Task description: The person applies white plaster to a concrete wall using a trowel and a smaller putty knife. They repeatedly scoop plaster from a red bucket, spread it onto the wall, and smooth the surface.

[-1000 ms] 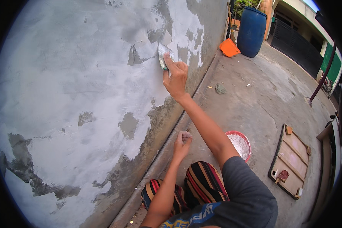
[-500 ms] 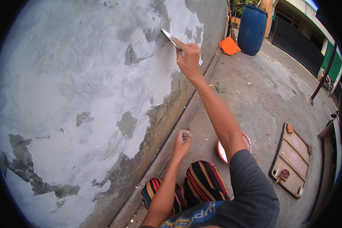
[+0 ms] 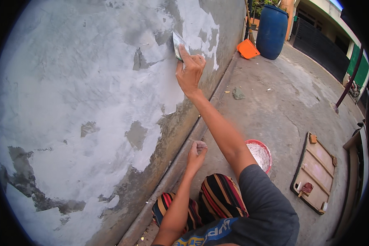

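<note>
My right hand (image 3: 189, 74) is reached up to the wall, its fingers closed round a putty knife (image 3: 177, 44) with a thin metal blade. The blade lies close against the wall (image 3: 78, 82), which is grey and partly coated with white filler in uneven patches; I cannot tell whether the whole edge touches. Bare grey spots show through the white coat. My left hand (image 3: 197, 151) is held low in front of my knees, its whitish fingers curled in with nothing showing in them. Beside my right arm, a red-rimmed bowl (image 3: 269, 158) holds white paste on the ground.
A framed wooden board (image 3: 315, 164) lies on the concrete at the right, with small items on it. Farther off stand a blue barrel (image 3: 271, 33) and an orange dustpan (image 3: 248, 49) beside the wall. A small stone-like lump (image 3: 238, 93) rests on the ground.
My right hand has moved a little left and down along the wall with the putty knife, and its blade has turned more upright. More of the bowl shows. My left hand has stayed put.
</note>
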### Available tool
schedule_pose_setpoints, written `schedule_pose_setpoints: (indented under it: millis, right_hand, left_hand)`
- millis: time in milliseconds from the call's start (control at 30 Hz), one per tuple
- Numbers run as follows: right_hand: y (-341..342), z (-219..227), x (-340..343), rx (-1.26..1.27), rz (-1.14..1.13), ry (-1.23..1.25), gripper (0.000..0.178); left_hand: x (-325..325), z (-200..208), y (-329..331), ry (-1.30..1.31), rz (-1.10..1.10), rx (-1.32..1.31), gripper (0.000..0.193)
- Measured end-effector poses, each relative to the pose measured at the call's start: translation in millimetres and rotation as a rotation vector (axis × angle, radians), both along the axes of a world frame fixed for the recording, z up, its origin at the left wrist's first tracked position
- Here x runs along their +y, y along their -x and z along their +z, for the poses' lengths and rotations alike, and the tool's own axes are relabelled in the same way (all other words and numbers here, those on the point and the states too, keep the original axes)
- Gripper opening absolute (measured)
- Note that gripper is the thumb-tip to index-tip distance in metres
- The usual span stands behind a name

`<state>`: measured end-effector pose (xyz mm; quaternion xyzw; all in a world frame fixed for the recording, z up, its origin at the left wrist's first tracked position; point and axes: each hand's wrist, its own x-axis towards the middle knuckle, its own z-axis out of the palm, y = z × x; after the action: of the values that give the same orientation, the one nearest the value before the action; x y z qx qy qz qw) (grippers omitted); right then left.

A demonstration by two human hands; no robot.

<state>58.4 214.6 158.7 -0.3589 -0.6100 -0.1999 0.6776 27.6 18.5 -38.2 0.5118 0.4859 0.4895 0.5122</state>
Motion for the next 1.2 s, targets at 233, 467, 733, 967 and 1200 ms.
schedule_pose_setpoints:
  millis: [233,467,733,967,1200]
  right_hand:
    - [-16,-33,-41,-0.21,0.118,0.059,0.05]
    - [-76,24,20,0.116,0.084,0.19,0.021]
    - [-36,20,4,0.051,0.087,0.201,0.032]
    - [-30,-11,-37,-0.131,0.159,0.066,0.042]
    - [-7,-9,-14,0.002,0.003,0.021,0.05]
  left_hand:
    - [6,-16,8,-0.011,-0.004,0.048,0.023]
    - [4,-6,-1,0.009,0.002,0.028,0.023]
    - [3,-3,4,-0.008,0.004,0.032,0.022]
    - [8,-11,6,-0.01,0.01,0.021,0.022]
    - [10,-14,-1,-0.006,-0.014,0.045,0.022]
